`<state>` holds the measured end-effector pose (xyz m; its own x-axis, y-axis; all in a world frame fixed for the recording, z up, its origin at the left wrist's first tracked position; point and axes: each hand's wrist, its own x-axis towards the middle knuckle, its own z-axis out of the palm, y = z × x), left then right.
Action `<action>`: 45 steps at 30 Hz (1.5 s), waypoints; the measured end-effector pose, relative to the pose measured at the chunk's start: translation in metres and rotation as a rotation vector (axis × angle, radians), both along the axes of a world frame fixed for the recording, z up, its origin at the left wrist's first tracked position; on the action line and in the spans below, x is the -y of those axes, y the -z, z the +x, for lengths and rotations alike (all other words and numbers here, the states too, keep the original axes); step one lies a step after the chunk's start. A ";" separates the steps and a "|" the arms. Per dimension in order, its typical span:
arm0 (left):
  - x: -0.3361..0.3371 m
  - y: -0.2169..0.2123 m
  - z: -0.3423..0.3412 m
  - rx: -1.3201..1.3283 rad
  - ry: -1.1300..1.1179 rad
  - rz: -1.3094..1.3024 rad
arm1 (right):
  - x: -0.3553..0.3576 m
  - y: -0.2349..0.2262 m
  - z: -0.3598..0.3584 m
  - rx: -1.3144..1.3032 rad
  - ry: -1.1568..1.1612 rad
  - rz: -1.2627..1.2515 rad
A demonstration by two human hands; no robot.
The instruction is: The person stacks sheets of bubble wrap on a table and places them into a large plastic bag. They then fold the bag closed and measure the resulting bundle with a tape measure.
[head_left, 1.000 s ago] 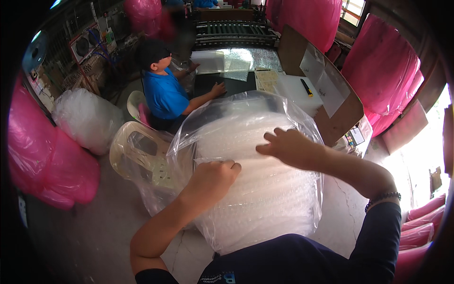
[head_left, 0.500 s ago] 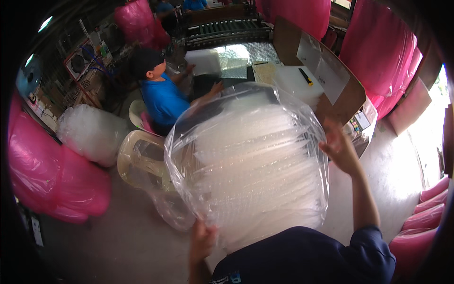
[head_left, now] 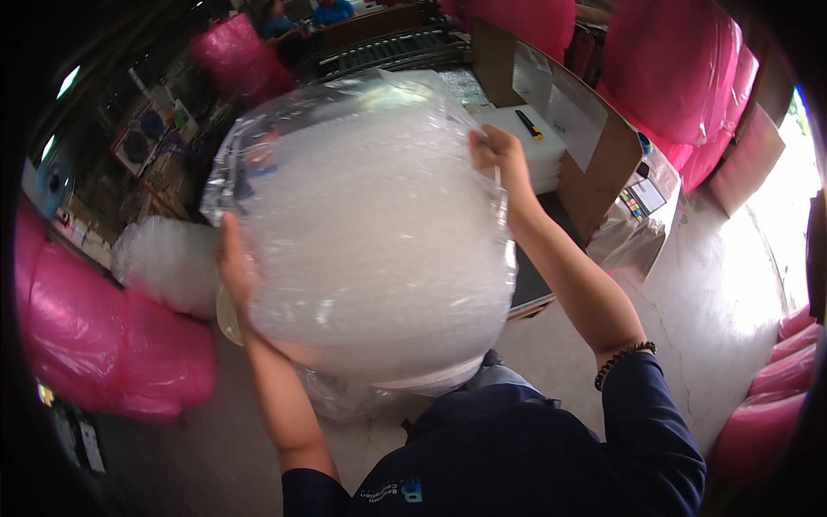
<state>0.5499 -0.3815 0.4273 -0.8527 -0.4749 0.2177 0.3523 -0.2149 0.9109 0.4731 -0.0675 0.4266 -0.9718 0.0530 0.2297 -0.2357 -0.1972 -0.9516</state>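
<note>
The bulging clear plastic bag (head_left: 379, 233) blocks the middle before us. Right of our right hand (head_left: 498, 151), a brown partition (head_left: 605, 185) bars the way; nearer us on that side, a hand could pass above the concrete floor (head_left: 685, 297). Leftward, pink bundles (head_left: 112, 336) block us.

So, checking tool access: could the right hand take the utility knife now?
Probably not: the right hand has its grip on the clear plastic bag, though the utility knife lies uncovered nearby.

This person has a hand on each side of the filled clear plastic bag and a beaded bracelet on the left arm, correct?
Not quite: the head view shows the beaded bracelet on the right arm. The left hand and right hand do flank the filled clear plastic bag.
</note>
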 end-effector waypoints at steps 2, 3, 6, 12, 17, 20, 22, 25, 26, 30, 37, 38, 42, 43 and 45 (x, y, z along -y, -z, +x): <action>0.003 -0.013 -0.019 -0.032 0.036 0.027 | 0.000 -0.010 -0.007 -0.019 -0.133 -0.312; -0.001 -0.022 -0.021 -0.042 0.041 0.008 | 0.002 -0.012 -0.014 0.069 -0.136 -0.454; -0.016 -0.058 0.008 0.084 0.166 0.160 | 0.011 -0.024 -0.011 -0.186 -0.024 -0.036; -0.027 -0.032 0.025 0.116 -0.109 0.021 | 0.022 -0.003 -0.029 -0.338 0.069 0.167; -0.051 0.030 0.040 0.184 -0.159 0.096 | 0.025 0.045 -0.058 -0.169 -0.120 0.313; -0.067 0.068 0.042 0.219 -0.360 0.086 | 0.017 0.072 -0.086 -0.186 -0.188 0.403; -0.078 0.069 0.060 0.164 -0.405 0.147 | 0.010 0.027 -0.090 -0.315 -0.274 0.739; -0.103 0.054 0.064 0.350 -0.404 0.214 | 0.015 -0.051 -0.079 -0.933 0.227 0.617; -0.083 0.070 0.077 0.215 -0.354 0.201 | 0.031 -0.074 -0.071 -1.053 0.149 0.466; -0.109 0.038 0.065 0.495 -0.611 0.190 | 0.095 -0.007 -0.044 -1.127 -0.327 0.877; -0.075 0.039 0.095 0.214 -0.862 -0.013 | 0.116 -0.065 -0.059 -0.811 -1.479 0.914; -0.077 0.039 0.094 0.184 -0.908 -0.053 | 0.111 -0.079 -0.062 -0.832 -1.341 0.640; -0.082 0.037 0.075 0.088 -0.784 0.013 | 0.134 0.045 -0.080 -1.203 -0.411 0.995; -0.074 0.035 0.078 0.072 -0.734 0.022 | 0.117 0.056 -0.073 -1.000 -0.812 1.252; -0.074 0.029 0.069 0.125 -0.760 0.072 | 0.121 0.057 -0.084 -0.965 -0.849 1.231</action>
